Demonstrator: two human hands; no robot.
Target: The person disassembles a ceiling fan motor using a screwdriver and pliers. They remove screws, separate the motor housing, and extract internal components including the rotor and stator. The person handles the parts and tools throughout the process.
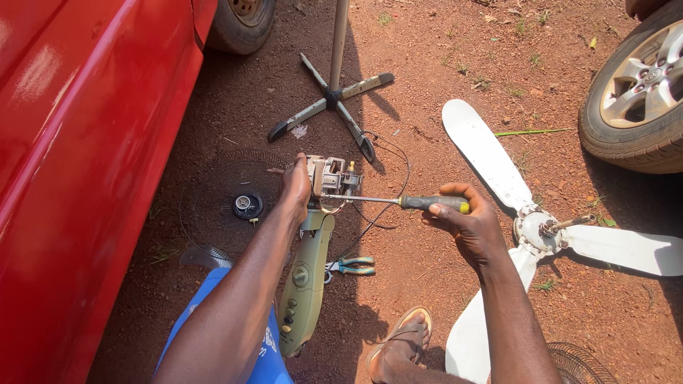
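While left hand grips fan motor atop green housing on dirt, right hand fingers closed round screwdriver, tip at motor screw; looks mid-unscrewing, needs steady turning w/ pressure.

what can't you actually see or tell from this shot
- Head view: the screwdriver tip vanishes into the fan motor; the screw is too small to see.
- The left hand covers the motor's near side.
- The stand pole is cut off by the top edge.
- The wire grille is cut by the bottom edge.
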